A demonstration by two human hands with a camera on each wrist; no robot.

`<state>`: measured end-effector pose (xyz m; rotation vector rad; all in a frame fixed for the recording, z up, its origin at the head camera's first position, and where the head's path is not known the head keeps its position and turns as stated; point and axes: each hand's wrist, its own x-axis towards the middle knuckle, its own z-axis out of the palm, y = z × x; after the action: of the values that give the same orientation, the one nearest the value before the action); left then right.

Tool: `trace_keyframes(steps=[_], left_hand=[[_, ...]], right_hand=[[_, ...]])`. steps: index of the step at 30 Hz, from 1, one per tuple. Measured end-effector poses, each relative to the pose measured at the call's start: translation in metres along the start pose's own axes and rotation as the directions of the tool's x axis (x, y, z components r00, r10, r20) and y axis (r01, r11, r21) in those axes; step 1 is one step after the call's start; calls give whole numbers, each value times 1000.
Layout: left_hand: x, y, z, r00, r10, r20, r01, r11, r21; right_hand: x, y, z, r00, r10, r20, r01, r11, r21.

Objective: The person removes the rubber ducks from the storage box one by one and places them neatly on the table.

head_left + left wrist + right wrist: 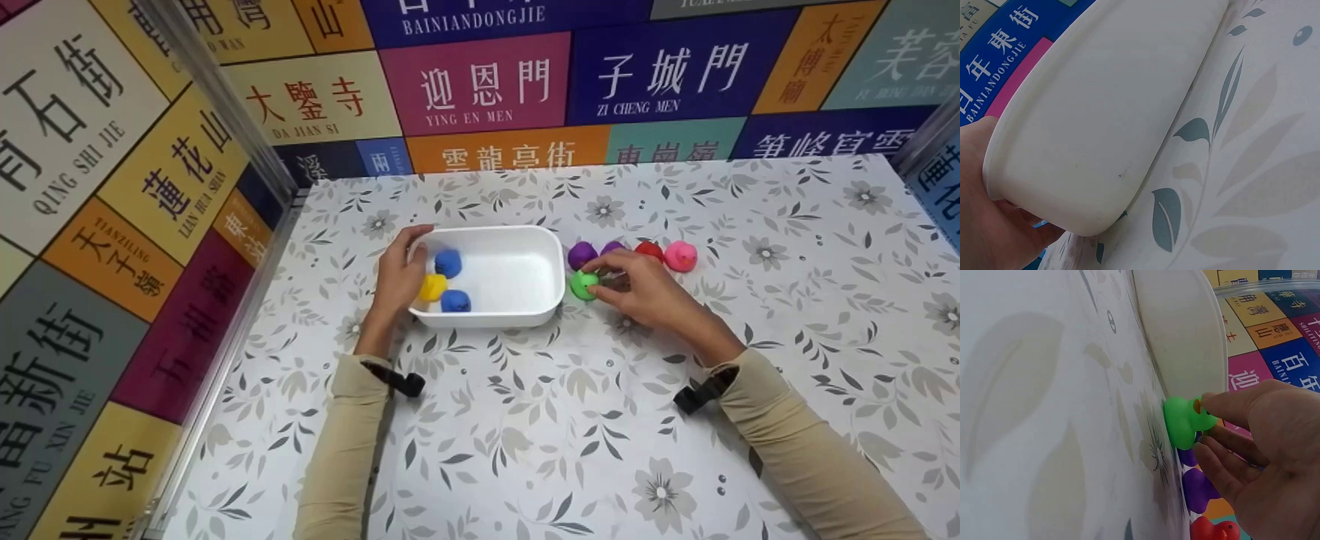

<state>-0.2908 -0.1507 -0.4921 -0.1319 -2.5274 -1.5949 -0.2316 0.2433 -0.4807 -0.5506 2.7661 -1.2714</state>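
Near the far edge of the worktop, the left hand grips a white rectangular plastic tub, beside whose right edge the right hand pinches a green toy duck.

On the flower-patterned surface stands a white rectangular plastic tub. In its left end, one small rounded blue toy lies behind another blue toy, with a small yellow toy between them, farther left. Just beside the tub's right end is a small green toy duck. Behind that duck begins a row running rightward: one purple toy duck, a second purple toy, a red toy duck, a pink toy.
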Motion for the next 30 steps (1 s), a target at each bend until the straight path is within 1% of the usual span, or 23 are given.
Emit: trace_keyframes(steps=[4,7,11,16,20,24,27,30], left_hand=[[0,1,0,1000,-7,7,7,1000,4],[0,2,0,1000,-6,8,6,1000,7],[1,1,-1,1000,-4,7,4,1000,-1],[1,1,-1,1000,-14,8,14,1000,-1],[1,0,-1,1000,-19,12,19,1000,-5],[0,0,-1,1000,-22,18,22,1000,-16],[0,0,0,1000,-22,18,22,999,-23],[1,-1,0,1000,-21,15,22,999,-24]], right_hand=[[0,-2,0,998,-54,-26,53,999,-4],[1,-7,1,993,-101,-60,101,995,-3],[2,-16,3,985,-141,-101,141,990,-10],[6,-29,8,979,-171,-111,173,985,5],[11,-39,15,973,-196,-120,200,979,22],[17,-48,26,971,-211,-109,218,975,47],[21,-54,34,972,-222,-80,227,972,57],[26,-59,43,966,-253,-50,256,964,69]])
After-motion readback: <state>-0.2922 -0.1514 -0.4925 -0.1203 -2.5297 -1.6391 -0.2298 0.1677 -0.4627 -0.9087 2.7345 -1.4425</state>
